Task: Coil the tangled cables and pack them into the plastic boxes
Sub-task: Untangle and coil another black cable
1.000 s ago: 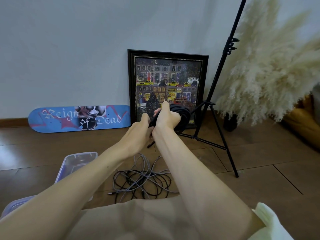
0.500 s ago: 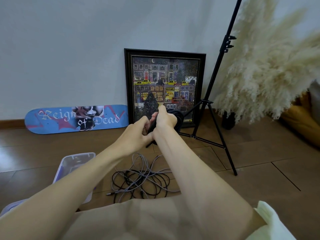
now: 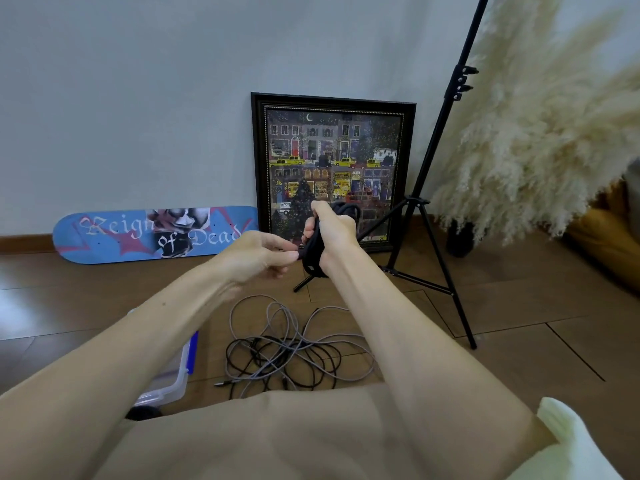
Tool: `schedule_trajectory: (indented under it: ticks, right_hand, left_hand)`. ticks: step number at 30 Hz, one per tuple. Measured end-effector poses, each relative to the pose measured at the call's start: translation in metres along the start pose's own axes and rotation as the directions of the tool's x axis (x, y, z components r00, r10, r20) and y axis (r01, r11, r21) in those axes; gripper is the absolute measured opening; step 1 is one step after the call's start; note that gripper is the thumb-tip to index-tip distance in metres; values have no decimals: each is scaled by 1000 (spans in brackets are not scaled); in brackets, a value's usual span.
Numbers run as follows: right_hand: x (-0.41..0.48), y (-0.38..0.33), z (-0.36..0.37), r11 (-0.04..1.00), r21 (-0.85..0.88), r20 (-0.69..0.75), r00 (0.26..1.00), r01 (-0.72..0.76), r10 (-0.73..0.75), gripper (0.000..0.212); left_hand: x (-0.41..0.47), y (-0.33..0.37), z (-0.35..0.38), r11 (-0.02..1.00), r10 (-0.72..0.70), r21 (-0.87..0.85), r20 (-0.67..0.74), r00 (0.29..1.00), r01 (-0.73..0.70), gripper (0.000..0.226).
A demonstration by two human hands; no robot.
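Coil (image 3: 312, 252) upright, gripped by right hand (image 3: 335, 233), left fingers (image 3: 285, 255) apparently pinching its end

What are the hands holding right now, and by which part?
The right hand grips the black cable coil round its bundled loops; the left hand pinches a strand at its side.

Soft, even, moderately bright light fills the scene, leaving only faint shadows under the tangled cables (image 3: 298, 351) on the floor (image 3: 519, 306). A pale sheen of glare lies on the floor boards at the left edge. The wide lens bows the tripod pole (image 3: 446, 109) and stretches whatever lies near the bottom edge, and the pampas grass (image 3: 540, 133) at the right looks smeared.
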State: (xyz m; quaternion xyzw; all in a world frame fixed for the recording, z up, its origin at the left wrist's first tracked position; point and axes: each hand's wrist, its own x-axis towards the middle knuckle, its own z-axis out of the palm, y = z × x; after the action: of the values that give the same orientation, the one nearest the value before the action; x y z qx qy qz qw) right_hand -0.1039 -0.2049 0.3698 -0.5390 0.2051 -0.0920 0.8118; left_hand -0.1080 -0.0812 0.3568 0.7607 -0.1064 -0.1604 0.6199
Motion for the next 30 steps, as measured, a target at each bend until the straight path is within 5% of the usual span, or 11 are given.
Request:
schedule_trajectory:
  ticks: [2, 4, 10, 14, 18, 22, 25, 28, 30]
  right_hand:
    - [1, 2, -3, 995, -97, -19, 1000, 15, -17, 35]
    - [1, 1, -6, 998, -54, -6, 999, -38, 38, 30]
    - [4, -4, -9, 955, 132, 153, 958, -264, 244, 33]
    - [1, -7, -16, 921, 181, 299, 911, -346, 284, 35]
    - [1, -9, -19, 888, 240, 380, 880, -392, 286, 34]
    - [-1, -8, -15, 871, 262, 447, 852, -416, 273, 36]
    - [-2, -5, -11, 910, 171, 485, 836, -379, 257, 37]
    - [2, -1, -13, 916, 133, 488, 829, -379, 272, 45]
    - [6, 0, -16, 915, 120, 516, 812, -384, 273, 48]
  left_hand:
    - [2, 3, -2, 842, 193, 509, 22, 981, -177, 15]
    - [2, 4, -3, 640, 320, 720, 69, 945, -270, 20]
    - [9, -5, -16, 606, 411, 716, 92, 907, -347, 12]
    - [6, -8, -15, 715, 312, 589, 213, 926, -377, 5]
    - [-1, -1, -17, 839, 312, 437, 105, 944, -326, 35]
    - [-5, -7, -7, 696, 270, 642, 182, 945, -322, 89]
    - [-4, -19, -5, 655, 197, 697, 217, 956, -293, 74]
    - [-2, -25, -6, 483, 295, 813, 198, 935, -324, 46]
    - [-1, -25, -6, 474, 341, 809, 196, 919, -349, 62]
